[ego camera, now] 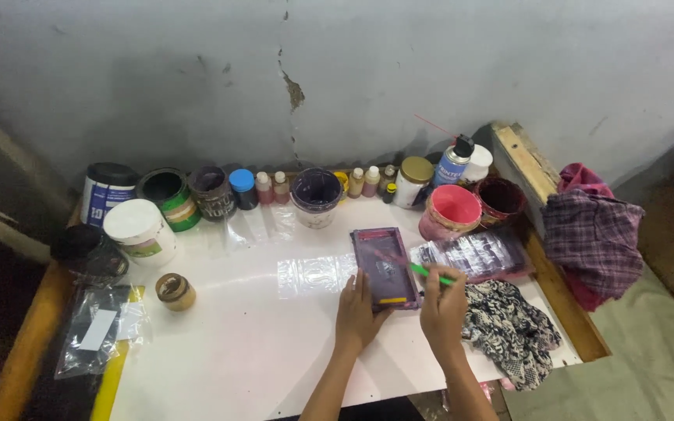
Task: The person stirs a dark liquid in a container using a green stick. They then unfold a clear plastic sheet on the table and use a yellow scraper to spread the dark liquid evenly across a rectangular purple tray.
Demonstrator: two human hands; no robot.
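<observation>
Small purple-stained frame (384, 267) is laid flat on white table (259, 343), approx. centre-right. Left hand (356, 312) is pressed on frame's near-left edge, fingers together and flat, nothing gripped. Right hand (443, 306) is closed round a green stick (431, 274), tip held over frame's right side. Patterned cloth (512, 327) is seen just right of rt. hand. Clear plastic sheet (313, 274) is laid beside frame, left. Pink tub (451, 211) is noted behind, w/ jars and bottles along wall.
</observation>
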